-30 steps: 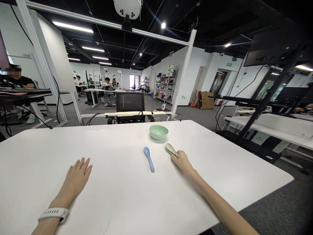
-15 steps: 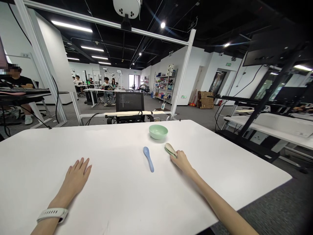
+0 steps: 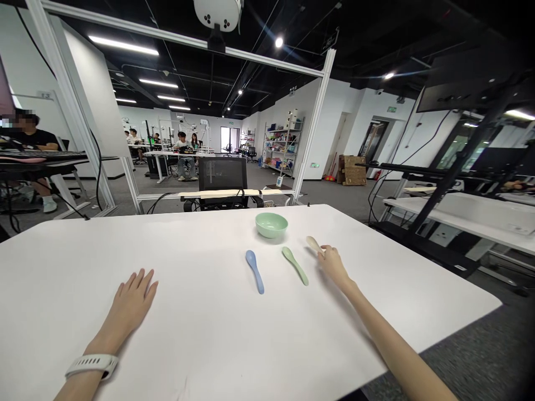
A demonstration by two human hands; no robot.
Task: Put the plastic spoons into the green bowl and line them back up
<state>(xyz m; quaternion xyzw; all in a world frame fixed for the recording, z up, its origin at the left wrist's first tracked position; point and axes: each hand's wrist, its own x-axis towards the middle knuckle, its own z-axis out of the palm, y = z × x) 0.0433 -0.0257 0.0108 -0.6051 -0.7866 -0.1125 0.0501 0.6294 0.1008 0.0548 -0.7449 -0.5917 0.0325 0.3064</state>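
Note:
My right hand (image 3: 333, 265) rests at the far right of the white table (image 3: 196, 328), its fingers shut on a cream plastic spoon (image 3: 313, 244). Just left of that hand lies a pale green spoon (image 3: 295, 265), apart from it. Further left is a blue spoon (image 3: 254, 271), lying flat. A mint green bowl (image 3: 271, 225) stands near the far edge, above the spoons. My left hand (image 3: 131, 303) lies flat and open on the table, touching nothing else, with a white watch band (image 3: 91, 366) on its wrist.
A white aluminium frame (image 3: 313, 122) and a black chair (image 3: 221, 175) stand beyond the far table edge. A second white desk (image 3: 455, 214) is on the right. Several people sit at desks in the background, and a seated person (image 3: 33, 139) is at far left.
The cream and green spoons were together under my right hand. My right hand has moved right with the cream spoon, and the green spoon now lies separately on the table.

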